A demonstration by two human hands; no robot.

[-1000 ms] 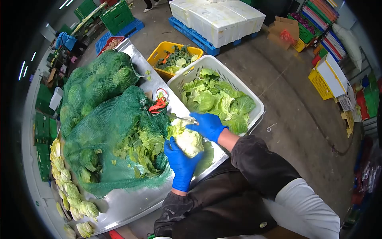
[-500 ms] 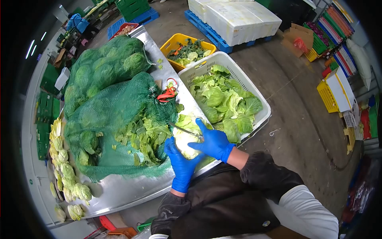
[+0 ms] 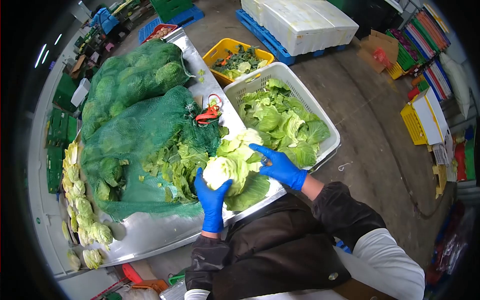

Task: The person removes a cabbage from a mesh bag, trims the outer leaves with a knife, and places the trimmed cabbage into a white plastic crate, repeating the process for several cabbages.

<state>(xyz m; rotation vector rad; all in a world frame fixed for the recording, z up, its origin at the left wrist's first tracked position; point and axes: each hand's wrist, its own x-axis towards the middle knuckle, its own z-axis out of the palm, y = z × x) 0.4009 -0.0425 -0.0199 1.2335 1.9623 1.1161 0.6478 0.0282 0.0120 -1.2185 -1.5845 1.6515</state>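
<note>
A pale, partly stripped cabbage point(image 3: 220, 171) rests at the table's near edge, gripped from the left by my blue-gloved left hand point(image 3: 211, 199). To its right my blue-gloved right hand point(image 3: 284, 170) is closed around a knife point(image 3: 265, 161); only a small part of the knife shows and its blade is hidden. That hand's index finger points out toward the light-green leaves point(image 3: 241, 143) behind the cabbage. Beneath the cabbage lies a broad darker green leaf point(image 3: 251, 194). Left of it are loose outer leaves point(image 3: 185, 165) on green netting.
Green mesh sacks of cabbages point(image 3: 135, 85) cover much of the metal table point(image 3: 150, 237). A white crate point(image 3: 327, 142) of leaves adjoins its right edge, with a yellow crate point(image 3: 216, 51) beyond. Small trimmed heads point(image 3: 85, 215) line the left side. Red strap point(image 3: 208, 115) lies on the netting.
My right hand has moved right, away from the cabbage, and the knife blade has gone out of sight. My left hand has shifted left and up with the cabbage, uncovering the leaf underneath.
</note>
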